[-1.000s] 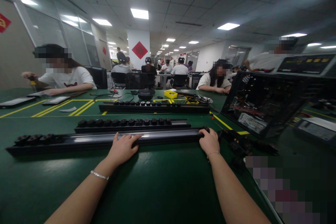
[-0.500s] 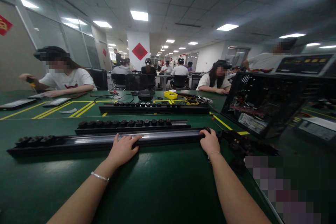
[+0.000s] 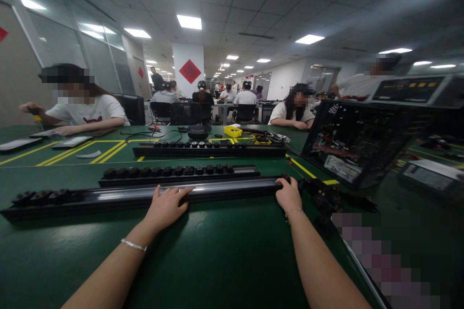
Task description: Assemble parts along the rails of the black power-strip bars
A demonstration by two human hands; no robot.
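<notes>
A long black track rail (image 3: 224,190) with a shiny grey channel lies across the green table in front of me. Several dark modules (image 3: 39,198) sit on its left end. My left hand (image 3: 166,207) rests over the middle of the rail, palm down, fingers spread along its near side and top. At the rail's right end, my right hand (image 3: 289,194) has its fingers curled over the edge, by a small dark piece (image 3: 285,177). Just behind lies a shorter rail (image 3: 179,175) with a row of round black modules.
A third rail (image 3: 210,151) lies farther back, before a yellow box (image 3: 232,131). An open computer case (image 3: 355,145) stands at the right, near dark parts (image 3: 324,198). A person (image 3: 83,106) works at the far left, another person (image 3: 295,108) across the table.
The whole scene has slid slightly left in view. Both hands keep about the same places on the rail.
</notes>
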